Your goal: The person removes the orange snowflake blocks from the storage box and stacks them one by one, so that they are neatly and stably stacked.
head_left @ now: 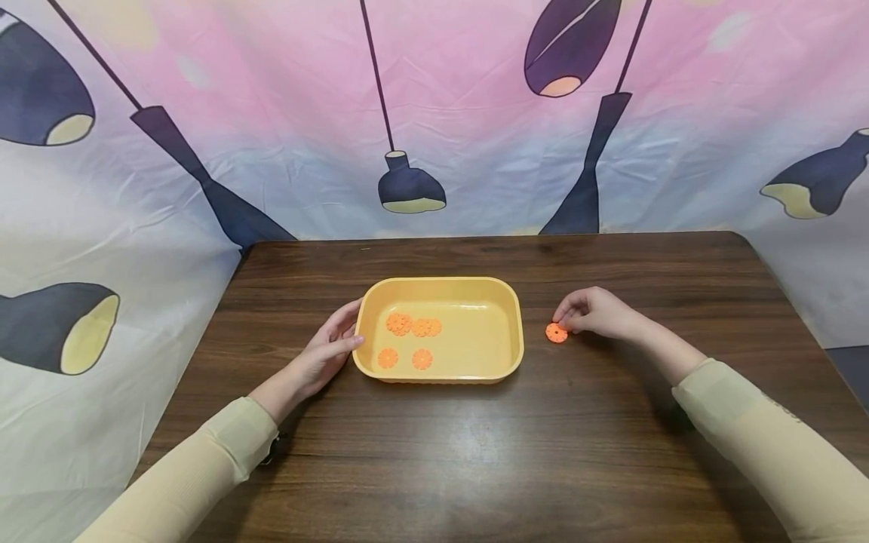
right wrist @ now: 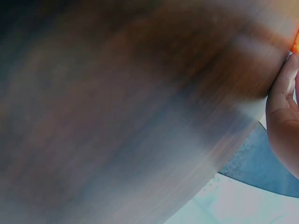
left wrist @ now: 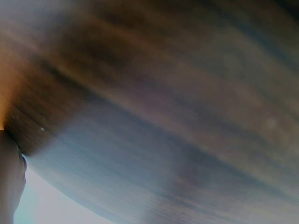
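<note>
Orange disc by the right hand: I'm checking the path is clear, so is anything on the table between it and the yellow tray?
Nothing visible: only bare table lies between the orange disc and the yellow tray.

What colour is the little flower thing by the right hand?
Orange; the flower piece shows best in the head view.

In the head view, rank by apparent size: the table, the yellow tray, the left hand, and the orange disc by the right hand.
1. Table, by far the largest.
2. Yellow tray.
3. Left hand, clearly smaller than the tray it touches.
4. Orange disc, the smallest, at the fingertips of the right hand.
</note>
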### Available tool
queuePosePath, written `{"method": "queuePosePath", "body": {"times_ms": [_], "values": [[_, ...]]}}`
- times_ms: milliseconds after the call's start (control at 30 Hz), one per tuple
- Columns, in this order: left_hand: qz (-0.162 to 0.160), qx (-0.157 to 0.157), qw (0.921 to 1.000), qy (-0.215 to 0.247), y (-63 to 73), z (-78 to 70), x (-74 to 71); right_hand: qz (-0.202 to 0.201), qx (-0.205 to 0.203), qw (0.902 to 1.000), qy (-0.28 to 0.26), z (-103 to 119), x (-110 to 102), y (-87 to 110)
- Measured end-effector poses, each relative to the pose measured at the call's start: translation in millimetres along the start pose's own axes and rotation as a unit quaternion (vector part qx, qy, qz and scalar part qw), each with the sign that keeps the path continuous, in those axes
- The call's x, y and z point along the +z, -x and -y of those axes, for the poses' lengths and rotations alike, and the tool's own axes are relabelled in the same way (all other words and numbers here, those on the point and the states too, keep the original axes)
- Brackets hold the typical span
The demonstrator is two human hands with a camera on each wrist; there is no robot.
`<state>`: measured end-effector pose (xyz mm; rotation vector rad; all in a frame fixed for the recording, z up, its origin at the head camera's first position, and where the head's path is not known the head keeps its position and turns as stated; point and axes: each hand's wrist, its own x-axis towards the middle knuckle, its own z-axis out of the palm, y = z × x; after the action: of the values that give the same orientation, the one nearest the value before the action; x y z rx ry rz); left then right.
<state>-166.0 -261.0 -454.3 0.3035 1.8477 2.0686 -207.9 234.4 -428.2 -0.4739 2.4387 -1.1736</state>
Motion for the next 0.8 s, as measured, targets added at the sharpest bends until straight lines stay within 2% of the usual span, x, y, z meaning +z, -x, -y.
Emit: {"method": "queuePosePath", "body": {"times_ms": [233, 433, 800], "values": [[0.003, -0.005, 1.0, -0.004, 0.6, -1.4, 0.5, 0.003, 0.001, 0.9999, 0.013, 1, -2, -0.2], [0.004, -0.005, 1.0, -0.005, 1.1, -2.6, 1.2, -0.012, 0.002, 0.9995, 0.03, 11, -6, -1.2], [0.005, -0.006, 1.0, -0.006, 0.9, -4.1, 2.2, -0.037, -0.054, 0.9969, 0.043, 49, -5, -13.1]]}}
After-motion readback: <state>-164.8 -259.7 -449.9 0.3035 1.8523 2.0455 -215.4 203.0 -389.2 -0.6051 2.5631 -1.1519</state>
